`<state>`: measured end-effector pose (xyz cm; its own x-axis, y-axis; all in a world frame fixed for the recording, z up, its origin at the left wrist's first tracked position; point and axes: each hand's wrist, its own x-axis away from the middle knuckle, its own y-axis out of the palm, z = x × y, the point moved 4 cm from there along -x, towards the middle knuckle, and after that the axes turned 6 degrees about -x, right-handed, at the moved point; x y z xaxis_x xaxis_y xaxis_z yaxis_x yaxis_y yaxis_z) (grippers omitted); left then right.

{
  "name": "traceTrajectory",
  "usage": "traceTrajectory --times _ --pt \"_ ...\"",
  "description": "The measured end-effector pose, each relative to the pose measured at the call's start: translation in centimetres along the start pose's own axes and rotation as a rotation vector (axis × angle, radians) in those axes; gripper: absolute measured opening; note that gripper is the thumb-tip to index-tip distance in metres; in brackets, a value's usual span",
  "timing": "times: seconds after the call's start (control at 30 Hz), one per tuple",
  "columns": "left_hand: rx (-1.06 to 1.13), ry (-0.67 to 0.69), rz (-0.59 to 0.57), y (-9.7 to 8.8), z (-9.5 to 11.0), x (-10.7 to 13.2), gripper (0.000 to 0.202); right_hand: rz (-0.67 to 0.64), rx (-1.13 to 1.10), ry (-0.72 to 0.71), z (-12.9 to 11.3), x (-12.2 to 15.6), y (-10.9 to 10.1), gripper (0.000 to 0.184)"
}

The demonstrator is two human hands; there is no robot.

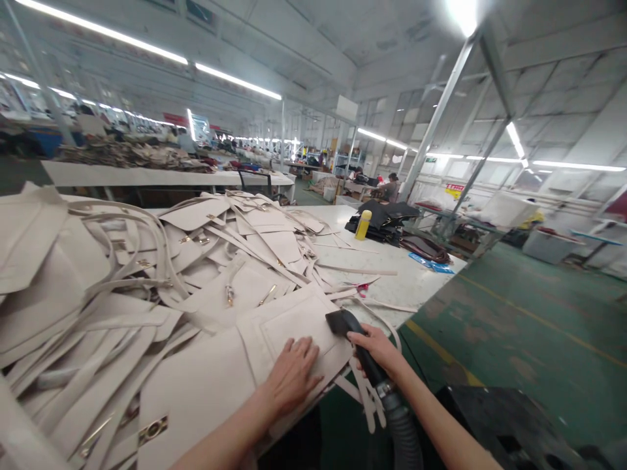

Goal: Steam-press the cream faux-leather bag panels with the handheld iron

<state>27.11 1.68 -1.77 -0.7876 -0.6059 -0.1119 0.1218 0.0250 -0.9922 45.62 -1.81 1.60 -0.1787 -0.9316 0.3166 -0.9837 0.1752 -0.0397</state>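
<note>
My left hand [294, 373] lies flat with its fingers stretched out on a cream leather bag panel [294, 320] near the table's front edge. In my right hand [377, 352] is a black hose nozzle [365, 359], its wide flat end at the right side of the panel. A ribbed grey hose [404, 427] runs from the nozzle down out of view. Cream straps [365, 398] hang over the edge beside the hose. Left of my hand lies another cream piece with a gold clasp [153, 431].
A large heap of cream bag parts [235, 241] covers the table's left and middle. A yellow bottle [363, 225] stands by stacked black pieces [386, 219] at the back right. Blue packets [431, 263] lie near the right edge. A dark machine [509, 424] stands at lower right.
</note>
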Motion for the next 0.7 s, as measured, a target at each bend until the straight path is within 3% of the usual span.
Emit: traceTrajectory --times 0.17,0.3,0.43,0.57,0.63,0.7 --pt "-0.045 -0.03 -0.071 1.2 -2.5 -1.8 0.07 -0.098 0.091 0.071 -1.9 -4.9 2.5 0.023" --pt "-0.013 0.005 -0.048 2.1 -2.4 -1.4 0.071 -0.083 0.171 0.129 -3.1 -10.1 4.0 0.024" --pt "0.037 0.006 -0.043 1.8 -2.4 -1.2 0.073 -0.034 0.217 0.117 -5.0 -13.6 5.0 0.023" --pt "0.086 -0.009 -0.023 1.3 -2.5 -1.0 0.069 0.032 0.223 -0.001 -6.6 -13.6 5.2 0.024" --pt "0.117 -0.005 -0.001 1.3 -2.5 -0.9 0.065 -0.019 0.218 -0.03 -6.7 -11.9 5.6 0.024" --pt "0.146 0.005 0.018 1.3 -2.5 -0.8 0.064 -0.149 0.214 -0.021 -6.1 -9.5 6.7 0.022"
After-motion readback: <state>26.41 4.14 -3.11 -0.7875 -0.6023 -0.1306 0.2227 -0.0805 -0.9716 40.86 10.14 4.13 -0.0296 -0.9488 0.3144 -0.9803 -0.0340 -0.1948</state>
